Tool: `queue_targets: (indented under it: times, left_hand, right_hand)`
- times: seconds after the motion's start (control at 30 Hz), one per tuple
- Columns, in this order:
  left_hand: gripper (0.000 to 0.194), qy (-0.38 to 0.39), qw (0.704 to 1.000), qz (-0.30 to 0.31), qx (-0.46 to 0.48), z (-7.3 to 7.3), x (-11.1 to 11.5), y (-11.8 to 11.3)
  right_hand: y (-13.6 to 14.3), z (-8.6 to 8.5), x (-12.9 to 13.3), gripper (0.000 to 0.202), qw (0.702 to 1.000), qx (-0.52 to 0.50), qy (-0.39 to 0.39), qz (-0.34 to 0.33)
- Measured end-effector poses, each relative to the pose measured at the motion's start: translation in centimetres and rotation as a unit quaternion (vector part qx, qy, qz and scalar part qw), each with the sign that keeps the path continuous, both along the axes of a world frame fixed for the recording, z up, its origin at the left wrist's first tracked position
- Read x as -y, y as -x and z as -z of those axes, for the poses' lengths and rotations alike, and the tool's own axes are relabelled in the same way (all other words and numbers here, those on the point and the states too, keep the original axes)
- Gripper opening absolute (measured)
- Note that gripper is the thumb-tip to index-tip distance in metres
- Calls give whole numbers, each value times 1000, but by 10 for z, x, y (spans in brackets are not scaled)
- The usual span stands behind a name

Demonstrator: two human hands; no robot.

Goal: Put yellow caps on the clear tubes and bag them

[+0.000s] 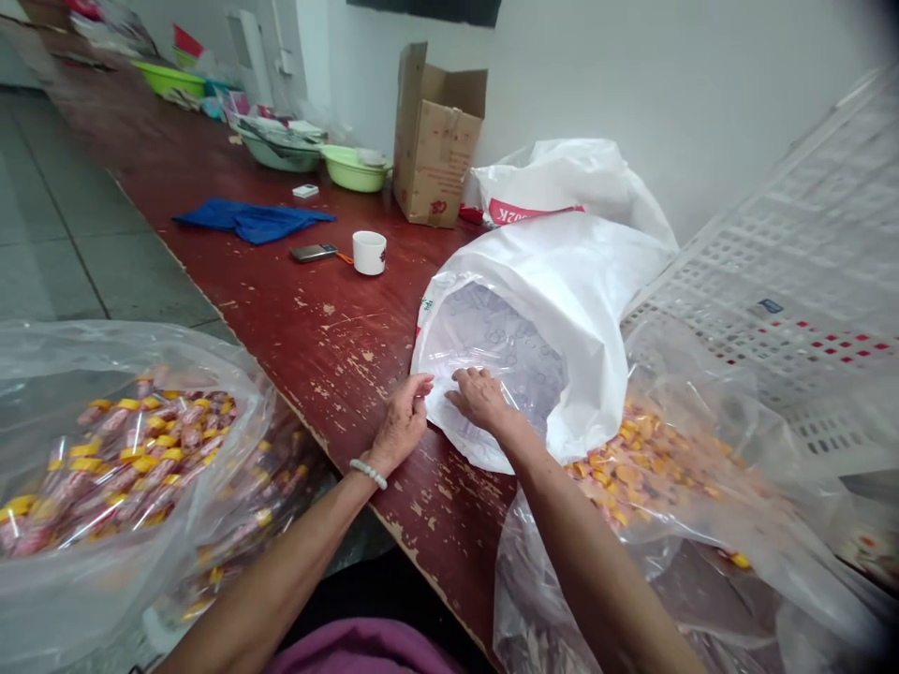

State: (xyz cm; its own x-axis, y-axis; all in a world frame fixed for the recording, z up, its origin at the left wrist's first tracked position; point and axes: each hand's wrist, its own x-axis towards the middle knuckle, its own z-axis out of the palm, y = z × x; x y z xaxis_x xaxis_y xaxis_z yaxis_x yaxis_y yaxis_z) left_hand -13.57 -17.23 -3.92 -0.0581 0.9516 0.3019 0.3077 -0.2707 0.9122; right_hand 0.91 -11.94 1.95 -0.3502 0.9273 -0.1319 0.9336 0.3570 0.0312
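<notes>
A large white woven sack (596,309) lies on its side on the red table, its mouth facing me. Inside it are clear, see-through plastic pieces (492,328) whose kind I cannot make out. My left hand (404,421), with a beaded bracelet at the wrist, has its fingers curled at the left edge of the sack's mouth. Over the lower lip of the mouth, my right hand (483,398) reaches in with bent fingers somewhat apart, and nothing shows in it.
Bags of small clear tubes with yellow caps (140,449) and yellow-topped pieces (653,449) flank the worn table (344,346). A white cup (369,254), a phone (314,252), a blue cloth (253,220), a carton (439,159) and basins (351,170) stand farther back. A white crate (787,309) leans right.
</notes>
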Motion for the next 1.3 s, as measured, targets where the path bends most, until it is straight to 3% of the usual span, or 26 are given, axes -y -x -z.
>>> queue_targets:
  times: [0.13,0.3,0.57,0.7,0.8,0.87,1.0,1.07,1.17,1.3]
  left_hand:
    - [52,-26,989,34,-142,8,2,-1]
    - [32,-42,960,44,-272,8,0,-5]
    - [28,-42,948,41,-314,1,-5,-15]
    - [32,-71,961,67,-257,0,-3,-18]
    - [27,-77,979,53,-179,-11,2,-17]
    - [23,-46,987,30,-151,-22,6,-16]
    - [14,69,992,67,-79,-37,14,-21]
    - [18,111,990,79,-44,-37,20,-29]
    - [23,126,988,84,-40,-30,30,-43]
    - [35,130,972,195,25,-19,46,-51]
  right_hand:
    - [2,-4,-6,35,999,6,43,4]
    - [7,-7,-18,26,996,-4,92,5]
    - [-9,7,-13,33,986,-160,-23,31]
    - [-22,8,-8,40,950,-281,-109,85]
    - [-33,1,12,38,857,-464,-174,140]
    - [-39,-3,34,33,811,-547,-168,119]
    - [-39,9,80,30,848,-524,-79,8]
    - [-35,24,95,27,852,-518,-72,12]
    - [-30,46,108,24,826,-548,-106,78]
    - [-34,60,120,24,754,-621,-151,152]
